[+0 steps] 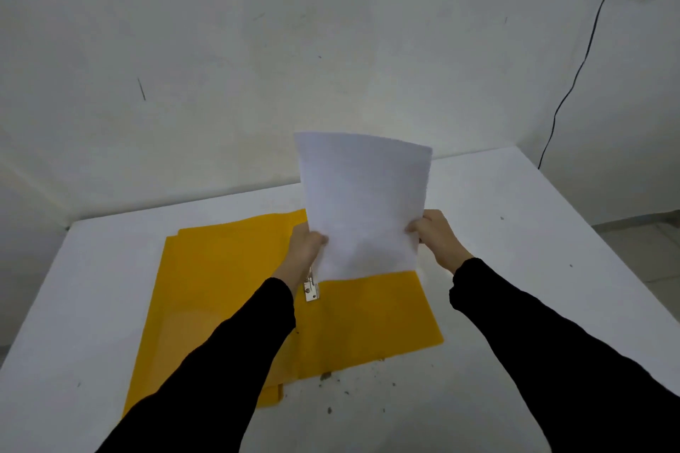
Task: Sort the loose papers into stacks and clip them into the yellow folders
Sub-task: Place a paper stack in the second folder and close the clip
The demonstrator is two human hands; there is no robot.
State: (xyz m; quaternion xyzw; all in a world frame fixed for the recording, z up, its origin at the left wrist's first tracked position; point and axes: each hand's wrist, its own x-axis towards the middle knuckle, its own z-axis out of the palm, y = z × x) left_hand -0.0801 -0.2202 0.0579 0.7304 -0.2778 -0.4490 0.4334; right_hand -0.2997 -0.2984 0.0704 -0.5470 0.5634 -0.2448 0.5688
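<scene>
Here the counter [515, 232] carries the yellow folders [220, 287] beneath the fingers; both hands, left [305, 246] and right [438, 235], pinch the paper stack [364, 202] upright. Best tap its bottom edge square, then lower it beside the metal clip [311, 289].

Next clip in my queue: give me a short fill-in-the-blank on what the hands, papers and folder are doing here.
1. The white papers are gripped by ____ hands, the left hand and the right hand.
2. The open folder under the papers is ____ in colour.
3. The metal clip sits just below the ____ hand.
4. The folder lies on a ____ table.

Missing words: both; yellow; left; white
</scene>
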